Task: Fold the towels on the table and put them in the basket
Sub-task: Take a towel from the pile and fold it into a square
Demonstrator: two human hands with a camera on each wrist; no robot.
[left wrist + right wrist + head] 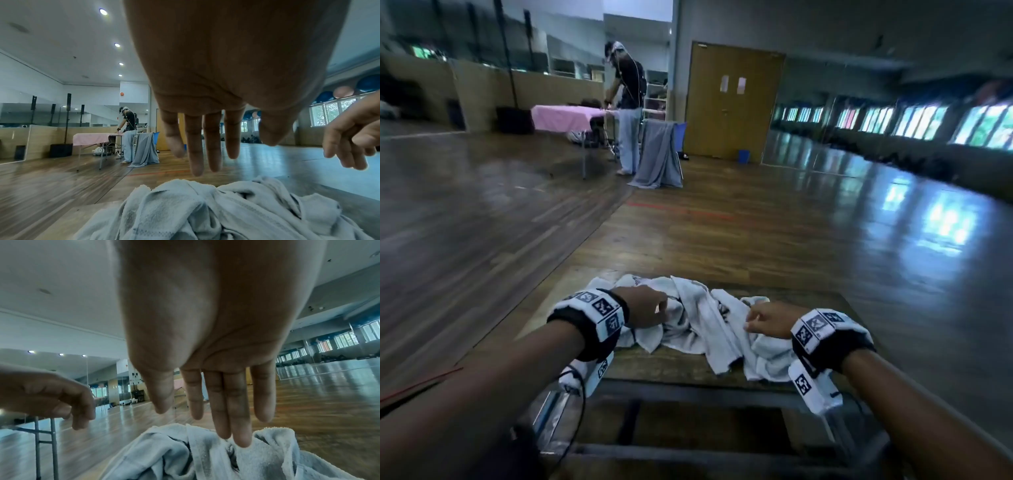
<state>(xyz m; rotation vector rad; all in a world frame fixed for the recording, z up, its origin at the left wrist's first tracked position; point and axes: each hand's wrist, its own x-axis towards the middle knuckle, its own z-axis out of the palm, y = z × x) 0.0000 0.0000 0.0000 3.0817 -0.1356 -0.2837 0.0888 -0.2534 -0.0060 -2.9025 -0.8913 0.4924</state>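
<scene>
Reaching forward over the near edge of the surface (681,368), both forearms, wrist cameras strapped on. Lying crumpled across the middle of that surface, the towels (705,322), white, heaped as one tangle; not possible to tell how many. Running left to right, the heap's long axis, crosswise to the forearms and straight ahead of both. Hovering just above the heap's left part, the left hand (643,308), fingers (195,146) hanging straight and slack, gripping nothing, a gap showing between tips and cloth in the left wrist view. Sitting lower at the right part, the right hand (768,320), likewise released and holding nothing, its longest fingers (234,410) seeming to be just touching a raised fold. Judging the right hand nearer the cloth. Showing nowhere in these views, the basket.
</scene>
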